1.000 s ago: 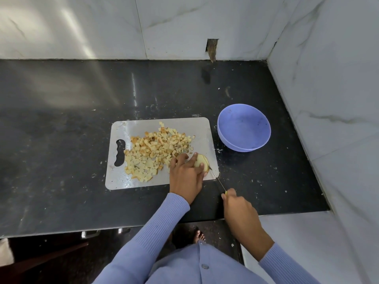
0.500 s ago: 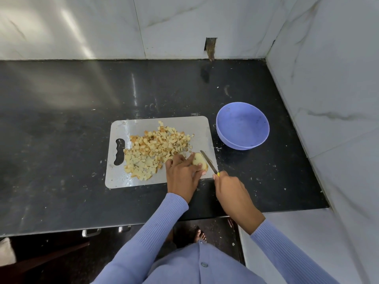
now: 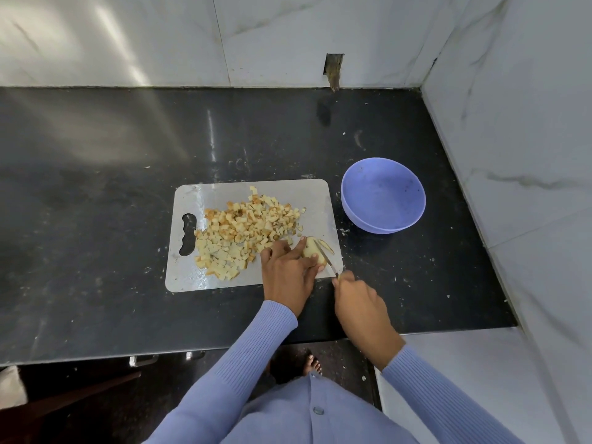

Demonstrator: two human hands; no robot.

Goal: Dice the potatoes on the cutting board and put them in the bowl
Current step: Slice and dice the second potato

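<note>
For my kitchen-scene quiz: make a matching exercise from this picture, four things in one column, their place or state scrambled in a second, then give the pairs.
Things:
1. bowl
2. diced potato
3. knife
4. potato piece

States:
A. piled on the middle of the cutting board
B. held steady by the left hand
C. holds no potato, right of the board
D. gripped by the right hand, blade on the potato

Pairs: 1-C, 2-A, 3-D, 4-B
</note>
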